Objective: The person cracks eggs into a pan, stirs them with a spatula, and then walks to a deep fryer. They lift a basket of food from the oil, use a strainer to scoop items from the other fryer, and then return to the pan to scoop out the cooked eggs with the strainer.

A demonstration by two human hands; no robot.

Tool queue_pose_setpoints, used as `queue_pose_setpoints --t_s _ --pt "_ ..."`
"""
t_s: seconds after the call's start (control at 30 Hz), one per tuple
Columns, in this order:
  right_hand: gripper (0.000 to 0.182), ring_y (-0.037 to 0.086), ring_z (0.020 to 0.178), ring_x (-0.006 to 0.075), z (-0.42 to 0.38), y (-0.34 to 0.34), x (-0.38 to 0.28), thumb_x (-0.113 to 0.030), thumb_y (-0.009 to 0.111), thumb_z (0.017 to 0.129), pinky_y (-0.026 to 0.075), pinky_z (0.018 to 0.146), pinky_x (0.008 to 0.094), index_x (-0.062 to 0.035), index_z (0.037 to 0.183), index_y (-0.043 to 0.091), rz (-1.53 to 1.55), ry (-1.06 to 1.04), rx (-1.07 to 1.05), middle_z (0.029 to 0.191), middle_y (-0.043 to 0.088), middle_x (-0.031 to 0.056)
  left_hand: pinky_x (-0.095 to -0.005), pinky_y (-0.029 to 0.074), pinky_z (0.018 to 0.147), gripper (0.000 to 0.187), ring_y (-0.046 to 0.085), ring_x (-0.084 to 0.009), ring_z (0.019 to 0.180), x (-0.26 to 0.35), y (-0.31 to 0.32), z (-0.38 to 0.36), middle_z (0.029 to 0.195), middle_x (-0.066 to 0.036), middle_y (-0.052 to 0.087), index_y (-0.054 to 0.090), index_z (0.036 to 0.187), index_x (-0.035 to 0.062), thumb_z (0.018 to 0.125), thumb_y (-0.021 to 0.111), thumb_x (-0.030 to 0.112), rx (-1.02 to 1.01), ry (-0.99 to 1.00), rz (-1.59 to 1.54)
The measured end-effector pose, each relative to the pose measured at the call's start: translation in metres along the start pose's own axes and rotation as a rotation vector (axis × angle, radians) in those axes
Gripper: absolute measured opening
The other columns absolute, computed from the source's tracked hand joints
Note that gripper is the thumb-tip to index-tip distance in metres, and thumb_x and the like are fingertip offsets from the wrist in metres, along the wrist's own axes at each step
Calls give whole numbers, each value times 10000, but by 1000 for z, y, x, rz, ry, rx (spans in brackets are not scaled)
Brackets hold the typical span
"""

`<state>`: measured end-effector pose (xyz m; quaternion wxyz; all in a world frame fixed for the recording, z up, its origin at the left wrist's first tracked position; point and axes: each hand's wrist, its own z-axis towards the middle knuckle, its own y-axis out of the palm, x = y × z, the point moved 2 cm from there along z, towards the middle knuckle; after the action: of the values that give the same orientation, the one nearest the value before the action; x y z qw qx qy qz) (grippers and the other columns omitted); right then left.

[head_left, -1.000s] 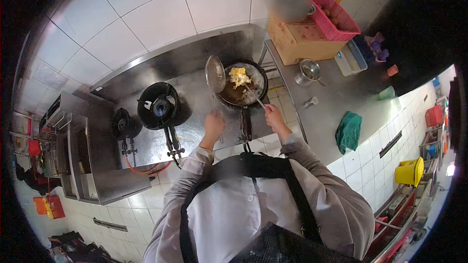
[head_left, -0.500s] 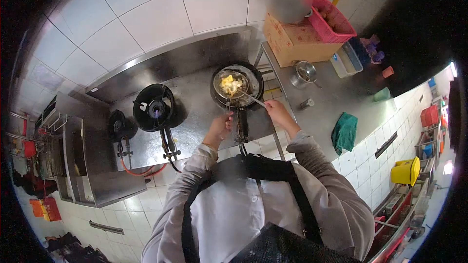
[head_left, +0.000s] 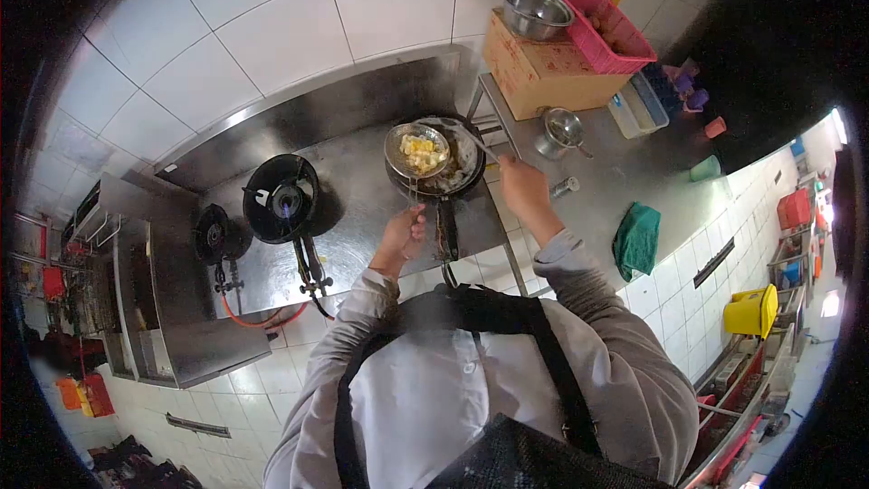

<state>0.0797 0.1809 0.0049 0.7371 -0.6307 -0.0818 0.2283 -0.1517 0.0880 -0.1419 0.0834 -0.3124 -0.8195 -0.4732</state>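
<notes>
My left hand (head_left: pixel 403 233) is wrapped round the handle of a round metal strainer (head_left: pixel 391 159). Yellow and white cooked egg (head_left: pixel 421 153) lies in the strainer, which overlaps the left side of a black frying pan (head_left: pixel 477 177). Oily, foamy liquid shows in the pan, and its dark handle (head_left: pixel 448 231) points toward my body. In my right hand (head_left: pixel 525 190), closed, is a long-handled metal utensil (head_left: pixel 477 140) reaching over the pan's right side; its head is hard to make out against the foam.
A black gas burner (head_left: pixel 283 199) with a flame stands left of the pan. On the steel table to the right are a metal pot (head_left: pixel 561 131), a shaker (head_left: pixel 564 187), a green cloth (head_left: pixel 637 240) and a cardboard box (head_left: pixel 543 68) carrying a steel bowl (head_left: pixel 536 11) and pink basket (head_left: pixel 608 32).
The strainer with the egg has shifted left and slightly up. My right hand has moved up and right, taking the utensil from the egg to the pan's right side.
</notes>
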Motion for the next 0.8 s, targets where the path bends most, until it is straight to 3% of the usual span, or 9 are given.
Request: queue_pose_setpoints --t_s 0.07,0.27,0.3,0.37,0.4,0.53,0.63,0.7,0.8 --pt "184 623 728 352 -8 3 -5 -110 467 849 495 628 461 -32 1001 537 17 133 -49 781 616 166 -203 341 432 180 386 -67 494 1 -1 -2 706 3 496 495 1095 67 936 444 136 1 17 37" --pt "169 611 821 355 -25 88 -9 -125 423 885 497 659 465 -33 999 507 75 153 -6 946 592 200 -204 339 429 221 384 -71 493 8 2 -13 713 13 494 501 1138 79 943 435 160 104 61 180" --pt "169 611 821 355 -27 94 -15 -125 423 885 497 659 465 -33 999 507 78 164 -8 946 592 200 -205 339 427 231 384 -72 495 10 6 -17 714 15 493 504 1146 81 945 429 166 137 76 214" --pt "297 634 738 337 -29 107 -29 -85 483 860 540 637 385 62 1118 495 9 99 -36 907 604 221 -208 341 426 237 389 -72 498 13 7 -20 714 14 494 507 1151 81 945 427 168 134 69 235" --pt "303 610 799 377 -30 116 -34 -125 399 897 499 658 471 16 1165 416 105 220 -157 943 590 231 -210 342 425 244 393 -71 502 14 6 -21 715 13 494 511 1156 81 946 425 171 132 73 247" --pt "300 613 755 388 -38 128 -57 -149 402 897 496 635 480 51 1121 418 192 235 -189 868 600 249 -198 321 405 243 378 -62 468 20 9 -25 708 1 490 457 1161 68 932 458 149 110 71 223" --pt "327 610 709 400 -43 137 -67 -151 441 876 494 608 484 68 1116 410 270 302 -349 775 607 245 -197 316 408 248 378 -57 479 22 10 -28 713 3 489 455 1162 63 932 458 153 58 67 153" --pt "486 637 682 322 -45 151 -68 -101 483 853 523 559 433 100 1272 342 231 235 -351 751 634 199 -196 316 409 248 378 -53 482 25 10 -28 714 4 490 455 1159 61 929 463 154 66 67 197" --pt "486 634 689 341 -50 158 -68 -121 484 861 524 588 441 94 1272 341 262 224 -278 764 636 195 -197 319 409 255 377 -50 481 25 11 -31 715 7 490 457 1162 62 925 472 155 79 50 171"
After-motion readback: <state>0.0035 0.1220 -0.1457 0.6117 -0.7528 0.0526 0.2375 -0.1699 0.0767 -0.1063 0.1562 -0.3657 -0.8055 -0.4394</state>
